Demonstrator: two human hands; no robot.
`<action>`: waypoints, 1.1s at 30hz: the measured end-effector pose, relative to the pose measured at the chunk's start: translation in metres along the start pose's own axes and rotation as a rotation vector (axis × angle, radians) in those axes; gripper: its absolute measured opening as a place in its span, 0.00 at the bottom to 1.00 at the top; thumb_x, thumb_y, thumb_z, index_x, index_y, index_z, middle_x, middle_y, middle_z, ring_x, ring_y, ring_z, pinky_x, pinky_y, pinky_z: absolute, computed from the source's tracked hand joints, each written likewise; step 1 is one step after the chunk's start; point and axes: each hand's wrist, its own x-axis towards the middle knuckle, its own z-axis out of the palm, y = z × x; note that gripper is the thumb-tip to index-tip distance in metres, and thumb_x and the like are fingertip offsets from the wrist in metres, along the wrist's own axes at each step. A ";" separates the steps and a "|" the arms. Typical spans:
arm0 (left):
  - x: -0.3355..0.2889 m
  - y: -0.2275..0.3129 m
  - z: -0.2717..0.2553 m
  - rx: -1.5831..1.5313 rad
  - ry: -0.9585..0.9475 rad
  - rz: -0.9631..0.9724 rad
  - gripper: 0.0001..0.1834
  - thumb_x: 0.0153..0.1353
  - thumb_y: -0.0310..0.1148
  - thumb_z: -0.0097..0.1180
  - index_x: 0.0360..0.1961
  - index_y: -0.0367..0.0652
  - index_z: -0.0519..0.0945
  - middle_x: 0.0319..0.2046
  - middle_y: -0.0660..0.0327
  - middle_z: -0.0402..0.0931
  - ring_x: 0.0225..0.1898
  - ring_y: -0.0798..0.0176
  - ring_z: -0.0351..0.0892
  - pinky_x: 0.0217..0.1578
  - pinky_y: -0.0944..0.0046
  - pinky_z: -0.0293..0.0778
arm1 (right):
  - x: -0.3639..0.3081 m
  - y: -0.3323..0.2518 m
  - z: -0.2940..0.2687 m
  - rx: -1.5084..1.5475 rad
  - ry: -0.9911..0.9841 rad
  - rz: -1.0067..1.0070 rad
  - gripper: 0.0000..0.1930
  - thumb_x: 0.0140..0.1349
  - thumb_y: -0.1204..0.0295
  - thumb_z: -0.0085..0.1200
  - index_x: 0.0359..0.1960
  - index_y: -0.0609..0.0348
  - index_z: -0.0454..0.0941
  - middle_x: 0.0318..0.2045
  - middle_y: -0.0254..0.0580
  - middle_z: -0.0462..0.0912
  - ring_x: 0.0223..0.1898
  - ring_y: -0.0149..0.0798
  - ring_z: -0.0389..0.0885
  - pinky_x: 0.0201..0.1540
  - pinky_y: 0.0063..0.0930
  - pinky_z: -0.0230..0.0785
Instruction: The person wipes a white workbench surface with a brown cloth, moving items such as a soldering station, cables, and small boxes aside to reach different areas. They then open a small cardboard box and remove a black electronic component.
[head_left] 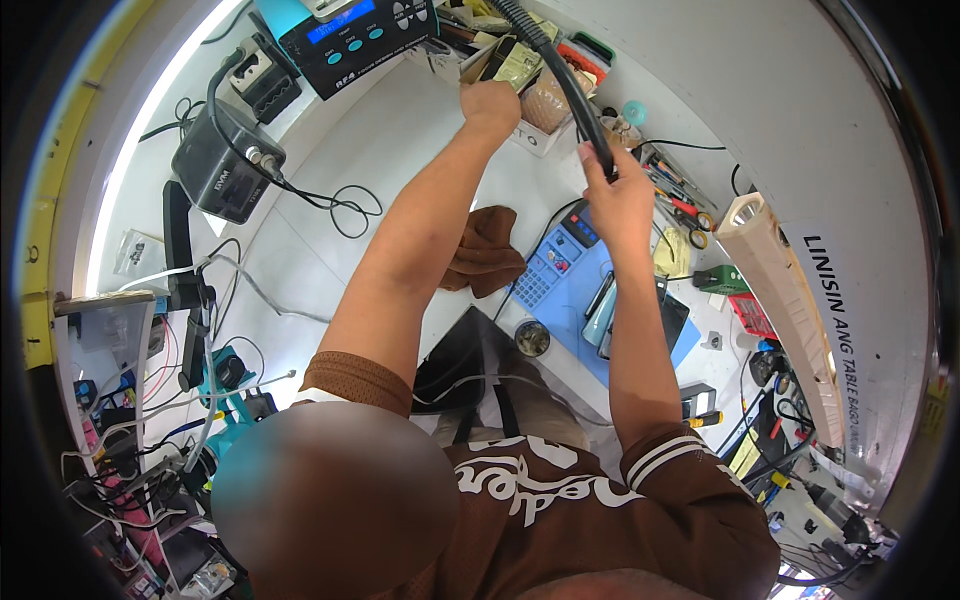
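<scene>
My right hand is closed around a black hose-like handle with a ribbed stretch near its upper end. It is held over the right side of the bench and runs up out of view. My left hand reaches far forward to a small white cardboard box holding a bubble-wrapped item and packets. Its fingers are hidden, so I cannot tell whether it grips anything. Between my arms lies a crumpled brown cloth. Beside it, a blue repair mat carries phones, partly behind my right forearm.
A black control unit with a lit display stands at the far left, near a grey power unit with loose cables. Tweezers and scissors lie at the right, by a long beige bar. A small round jar sits at the mat's edge.
</scene>
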 end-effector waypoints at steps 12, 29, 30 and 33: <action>0.038 0.012 -0.013 -0.191 -0.338 0.070 0.18 0.64 0.33 0.57 0.52 0.40 0.88 0.56 0.47 0.85 0.60 0.45 0.84 0.58 0.52 0.78 | 0.009 -0.017 -0.027 -0.019 -0.077 0.058 0.15 0.69 0.59 0.65 0.48 0.57 0.87 0.22 0.31 0.78 0.22 0.26 0.77 0.28 0.25 0.68; 0.002 -0.010 0.002 -0.212 -0.166 0.137 0.16 0.61 0.32 0.55 0.46 0.38 0.88 0.43 0.45 0.88 0.45 0.47 0.90 0.46 0.51 0.84 | 0.011 -0.027 -0.037 -0.009 -0.135 0.140 0.18 0.70 0.58 0.63 0.50 0.60 0.87 0.29 0.35 0.83 0.22 0.27 0.78 0.28 0.24 0.68; -0.004 -0.013 0.001 -0.229 -0.179 0.107 0.16 0.58 0.30 0.57 0.44 0.38 0.90 0.43 0.45 0.88 0.47 0.46 0.90 0.49 0.51 0.83 | 0.011 -0.028 -0.037 -0.003 -0.135 0.136 0.18 0.70 0.59 0.63 0.50 0.61 0.87 0.29 0.35 0.84 0.22 0.27 0.78 0.27 0.24 0.68; -0.016 -0.030 0.010 -0.207 -0.081 0.143 0.16 0.58 0.32 0.56 0.43 0.37 0.89 0.41 0.44 0.88 0.45 0.44 0.90 0.47 0.49 0.83 | 0.010 -0.026 -0.040 0.019 -0.114 0.107 0.17 0.71 0.59 0.63 0.49 0.61 0.86 0.27 0.33 0.83 0.22 0.25 0.76 0.27 0.23 0.67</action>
